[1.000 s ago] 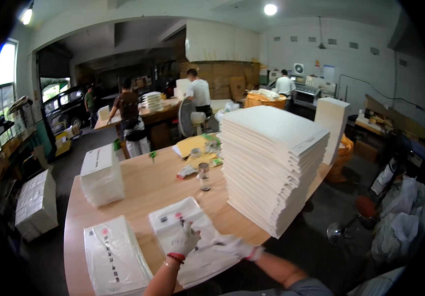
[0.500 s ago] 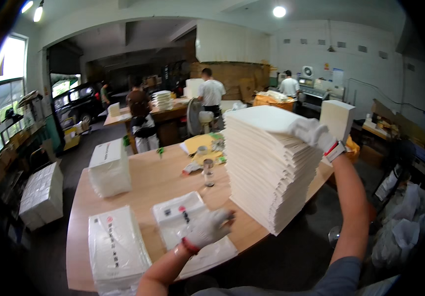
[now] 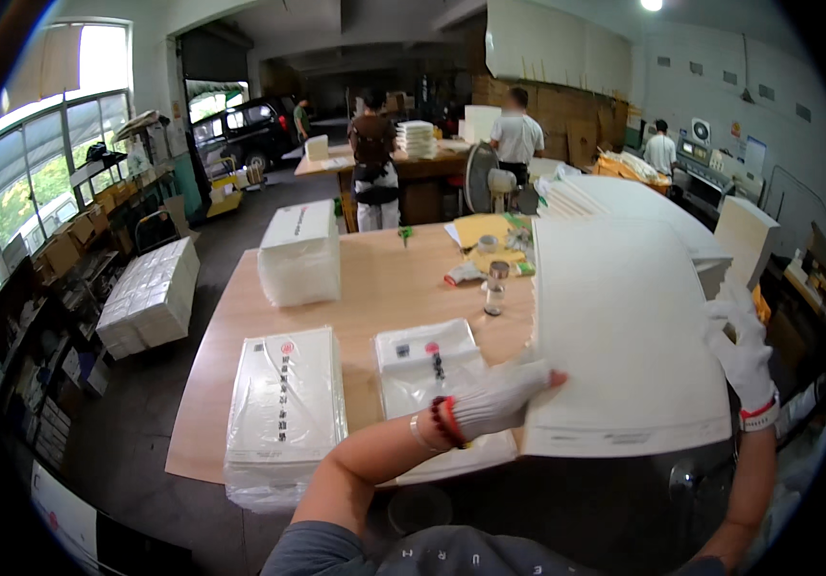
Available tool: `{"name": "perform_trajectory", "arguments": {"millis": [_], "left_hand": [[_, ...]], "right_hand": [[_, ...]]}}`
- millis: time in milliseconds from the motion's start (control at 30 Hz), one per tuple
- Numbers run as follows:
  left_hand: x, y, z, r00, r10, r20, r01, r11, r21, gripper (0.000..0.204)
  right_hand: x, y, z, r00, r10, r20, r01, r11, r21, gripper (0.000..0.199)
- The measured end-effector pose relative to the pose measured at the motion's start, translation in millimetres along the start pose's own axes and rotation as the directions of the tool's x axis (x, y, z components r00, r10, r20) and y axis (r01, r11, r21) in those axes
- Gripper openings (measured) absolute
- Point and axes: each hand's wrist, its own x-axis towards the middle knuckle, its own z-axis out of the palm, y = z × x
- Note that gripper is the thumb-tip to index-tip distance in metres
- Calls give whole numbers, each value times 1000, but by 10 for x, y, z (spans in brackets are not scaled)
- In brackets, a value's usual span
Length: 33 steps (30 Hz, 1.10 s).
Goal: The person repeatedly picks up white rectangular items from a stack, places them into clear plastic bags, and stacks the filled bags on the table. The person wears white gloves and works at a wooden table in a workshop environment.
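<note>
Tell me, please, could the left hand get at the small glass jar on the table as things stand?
Probably not right away: the left hand is holding the lifted white sheets, which also stand close beside the glass jar. No other object blocks the table between them.

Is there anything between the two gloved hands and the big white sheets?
Nothing visible. The left hand already grips the white sheets at their left edge, and the right hand presses their right edge. Only the white gloves lie between skin and paper.
</note>
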Motion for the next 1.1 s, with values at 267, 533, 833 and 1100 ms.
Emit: {"name": "perform_trajectory", "arguments": {"millis": [267, 533, 833, 1100], "left_hand": [[-369, -1549, -563, 719, 617, 321, -479, 105, 872, 96], [-19, -1353, -1624, 602, 797, 44, 229, -225, 947, 74], [738, -2131, -1816, 869, 494, 22, -24, -3, 1000, 53], [427, -2255, -2537, 909, 411, -76, 150, -152, 977, 54]], "right_hand": [[-1100, 60, 2295, 938, 333, -98, -183, 715, 674, 48], [-1342, 561, 3020, 944, 159, -288, -91, 967, 238, 37], [-736, 660, 3473, 679, 542, 495, -342, 830, -440, 31], [-308, 1090, 4216, 829, 553, 75, -517, 812, -271, 48]]}}
